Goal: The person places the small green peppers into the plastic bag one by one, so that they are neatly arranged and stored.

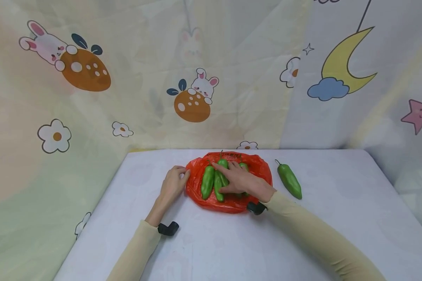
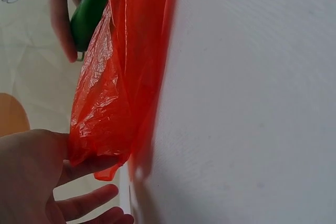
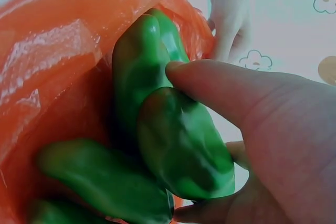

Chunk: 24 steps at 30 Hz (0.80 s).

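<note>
A crumpled red plastic bag (image 1: 194, 191) lies spread out toward the back of the white table, with several green peppers (image 1: 208, 182) in it. At the bag's left edge is my left hand (image 1: 172, 182). Its thumb and forefinger pinch the red film (image 2: 105, 114), while the other fingers extend loosely. Over the peppers reaches my right hand (image 1: 244, 179), its fingers and thumb around one green pepper (image 3: 186, 145). Part of that pepper is hidden behind the hand. Other peppers (image 3: 105, 179) lie close beside it against the bag.
To the right of the bag, a single green pepper (image 1: 289, 180) lies on the white table (image 1: 211, 246). A patterned cloth (image 1: 239, 78) hangs behind and beside the table. Each wrist bears a small black camera (image 1: 168, 228).
</note>
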Tool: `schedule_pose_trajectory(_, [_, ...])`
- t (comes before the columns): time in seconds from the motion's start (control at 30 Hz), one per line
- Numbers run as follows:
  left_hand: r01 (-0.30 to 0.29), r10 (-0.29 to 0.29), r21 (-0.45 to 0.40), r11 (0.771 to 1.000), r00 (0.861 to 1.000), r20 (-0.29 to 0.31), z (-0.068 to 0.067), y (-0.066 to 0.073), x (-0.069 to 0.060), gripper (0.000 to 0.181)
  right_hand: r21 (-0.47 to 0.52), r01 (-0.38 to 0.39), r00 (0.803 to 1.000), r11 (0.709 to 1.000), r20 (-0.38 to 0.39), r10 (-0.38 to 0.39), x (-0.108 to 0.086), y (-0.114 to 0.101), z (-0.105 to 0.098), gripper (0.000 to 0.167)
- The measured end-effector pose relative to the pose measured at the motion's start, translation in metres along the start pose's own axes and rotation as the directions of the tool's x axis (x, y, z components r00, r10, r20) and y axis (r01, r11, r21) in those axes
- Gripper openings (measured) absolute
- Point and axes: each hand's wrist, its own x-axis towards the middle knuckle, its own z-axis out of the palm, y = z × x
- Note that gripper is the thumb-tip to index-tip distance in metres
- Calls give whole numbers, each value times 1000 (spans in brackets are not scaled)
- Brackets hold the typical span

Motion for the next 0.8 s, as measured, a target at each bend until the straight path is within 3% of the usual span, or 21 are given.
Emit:
schedule_pose_trajectory(0.3, [-18, 18, -14, 1000, 1000, -2, 0, 0, 1, 37, 40, 6, 1000, 999, 4, -6, -2, 1, -1, 95])
schedule_pose_trajectory(0.8, [8, -8, -1, 1000, 1000, 16, -2, 0, 1, 39, 6, 22, 1000, 1000, 9, -22, -10, 4, -11, 97])
